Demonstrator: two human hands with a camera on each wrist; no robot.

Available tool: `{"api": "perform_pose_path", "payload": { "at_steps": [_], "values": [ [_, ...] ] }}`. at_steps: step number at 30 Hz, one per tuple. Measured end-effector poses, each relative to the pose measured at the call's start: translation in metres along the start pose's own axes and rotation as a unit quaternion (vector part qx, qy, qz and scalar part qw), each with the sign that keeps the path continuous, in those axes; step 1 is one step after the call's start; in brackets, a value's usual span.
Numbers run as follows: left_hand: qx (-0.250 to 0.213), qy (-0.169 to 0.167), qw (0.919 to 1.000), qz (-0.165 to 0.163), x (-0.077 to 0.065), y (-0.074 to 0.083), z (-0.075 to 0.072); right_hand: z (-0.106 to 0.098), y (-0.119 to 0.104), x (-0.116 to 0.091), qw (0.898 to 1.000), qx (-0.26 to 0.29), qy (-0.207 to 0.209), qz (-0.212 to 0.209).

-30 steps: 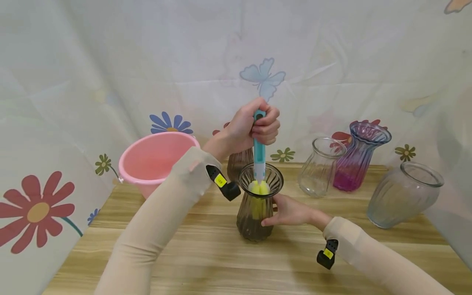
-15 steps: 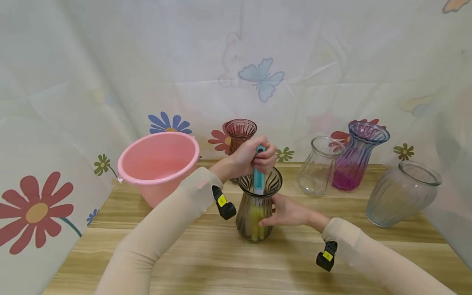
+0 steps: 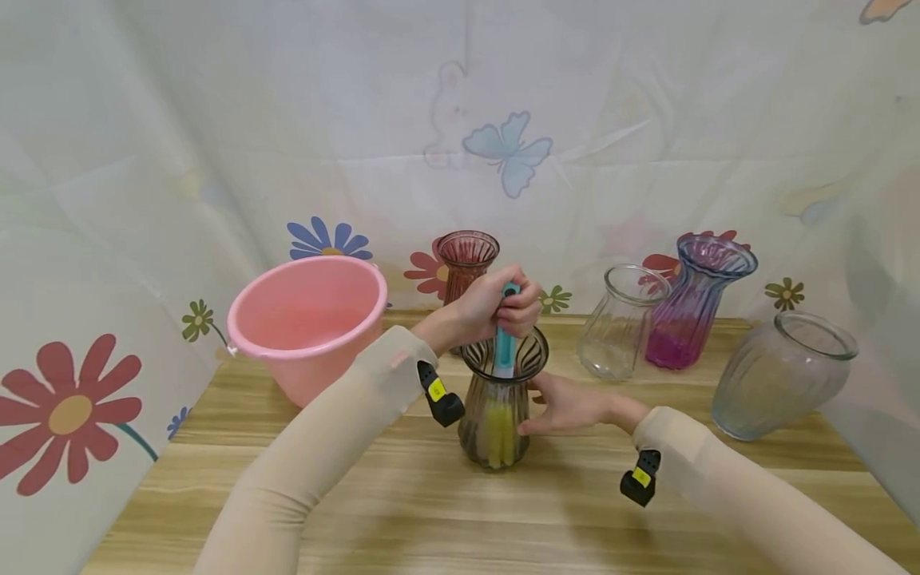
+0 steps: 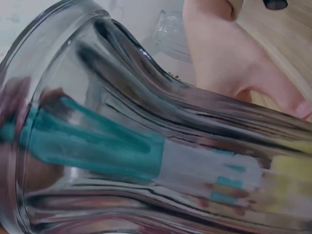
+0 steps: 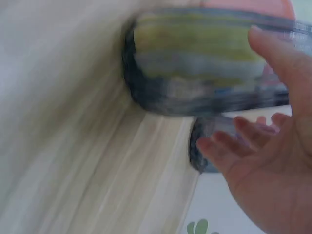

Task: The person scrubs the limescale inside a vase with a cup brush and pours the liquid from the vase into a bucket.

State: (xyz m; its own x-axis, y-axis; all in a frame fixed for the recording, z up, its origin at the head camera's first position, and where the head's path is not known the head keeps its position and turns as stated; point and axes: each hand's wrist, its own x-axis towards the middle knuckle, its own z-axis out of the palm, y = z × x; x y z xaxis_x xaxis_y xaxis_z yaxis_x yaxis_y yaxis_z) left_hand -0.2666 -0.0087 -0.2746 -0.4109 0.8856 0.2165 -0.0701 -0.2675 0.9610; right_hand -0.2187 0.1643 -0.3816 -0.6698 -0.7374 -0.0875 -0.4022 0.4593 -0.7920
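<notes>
In the head view my left hand (image 3: 483,307) grips the teal handle (image 3: 505,350) of a sponge brush from above. The brush stands inside a dark grey glass vase (image 3: 471,435) with a flared rim, and its yellow and white sponge head (image 3: 501,431) reaches near the bottom. Through the glass, the left wrist view shows the brush's teal and white shaft (image 4: 122,151). My right hand (image 3: 571,403) is at the vase's right side, thumb and fingers spread around it. In the right wrist view the fingers (image 5: 222,146) stand away from the glass, while the thumb overlaps the vase's side.
A pink bucket (image 3: 316,351) stands at the left. Behind my left hand is a reddish-brown vase (image 3: 467,267). At the right stand a clear vase (image 3: 611,343), a blue-purple vase (image 3: 683,319) and a wide-bellied glass vase (image 3: 776,391), all on the wooden table (image 3: 402,511).
My left hand has moved down with the brush, whose sponge went from the vase's neck to its lower part. My right hand has shifted slightly and its hold on the vase has loosened.
</notes>
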Motion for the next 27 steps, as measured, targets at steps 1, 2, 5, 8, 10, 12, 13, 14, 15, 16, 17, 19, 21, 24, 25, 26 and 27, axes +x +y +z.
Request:
{"api": "perform_pose_path", "payload": {
  "at_steps": [1, 2, 5, 8, 10, 12, 13, 14, 15, 16, 17, 19, 21, 24, 25, 26, 27],
  "values": [
    [-0.002, 0.001, 1.0, 0.0, 0.0, 0.0, 0.0, -0.002, 0.001, 0.001, 1.0, 0.002, -0.007, -0.001],
    [-0.005, 0.002, 1.0, 0.001, 0.0, 0.0, 0.0, -0.004, 0.002, 0.002, 1.0, 0.006, -0.013, -0.003],
    [-0.017, 0.009, 0.9998, 0.002, -0.001, 0.003, 0.002, -0.006, 0.003, 0.005, 0.999, 0.032, -0.027, 0.005],
    [-0.024, 0.017, 0.9996, 0.002, -0.001, 0.009, 0.005, -0.005, 0.004, 0.006, 0.998, 0.048, -0.032, 0.019],
    [-0.024, 0.021, 0.9995, 0.004, 0.0, 0.017, 0.009, -0.003, 0.004, 0.006, 0.998, 0.046, -0.028, 0.03],
    [-0.019, 0.025, 0.9995, 0.008, 0.0, 0.028, 0.013, 0.0, 0.005, 0.007, 0.998, 0.043, -0.02, 0.039],
    [-0.016, 0.026, 0.9995, 0.012, 0.001, 0.035, 0.015, 0.001, 0.005, 0.007, 0.998, 0.042, -0.016, 0.042],
    [-0.012, 0.028, 0.9994, 0.019, 0.001, 0.042, 0.017, 0.002, 0.006, 0.008, 0.998, 0.042, -0.011, 0.044],
    [-0.01, 0.03, 0.9991, 0.028, 0.001, 0.049, 0.019, 0.003, 0.006, 0.008, 0.998, 0.044, -0.006, 0.048],
    [-0.008, 0.034, 0.9986, 0.038, 0.002, 0.057, 0.02, 0.004, 0.006, 0.008, 0.998, 0.045, -0.002, 0.048],
    [-0.006, 0.038, 0.9981, 0.048, 0.001, 0.063, 0.021, 0.005, 0.007, 0.008, 0.998, 0.048, 0.002, 0.05],
    [-0.004, 0.045, 0.997, 0.063, 0.0, 0.074, 0.023, 0.006, 0.007, 0.009, 0.997, 0.052, 0.006, 0.05],
    [-0.006, 0.047, 0.9962, 0.073, -0.001, 0.081, 0.023, 0.007, 0.008, 0.009, 0.997, 0.052, 0.011, 0.05],
    [-0.009, 0.044, 0.9961, 0.076, -0.003, 0.083, 0.023, 0.007, 0.008, 0.008, 0.997, 0.055, 0.017, 0.047],
    [-0.009, 0.042, 0.9959, 0.08, -0.003, 0.082, 0.023, 0.007, 0.008, 0.008, 0.997, 0.055, 0.019, 0.048],
    [-0.011, 0.042, 0.9955, 0.084, -0.004, 0.081, 0.022, 0.008, 0.008, 0.007, 0.997, 0.054, 0.022, 0.045],
    [-0.012, 0.042, 0.995, 0.089, -0.004, 0.079, 0.021, 0.007, 0.008, 0.006, 0.997, 0.056, 0.023, 0.043]
  ]
}}
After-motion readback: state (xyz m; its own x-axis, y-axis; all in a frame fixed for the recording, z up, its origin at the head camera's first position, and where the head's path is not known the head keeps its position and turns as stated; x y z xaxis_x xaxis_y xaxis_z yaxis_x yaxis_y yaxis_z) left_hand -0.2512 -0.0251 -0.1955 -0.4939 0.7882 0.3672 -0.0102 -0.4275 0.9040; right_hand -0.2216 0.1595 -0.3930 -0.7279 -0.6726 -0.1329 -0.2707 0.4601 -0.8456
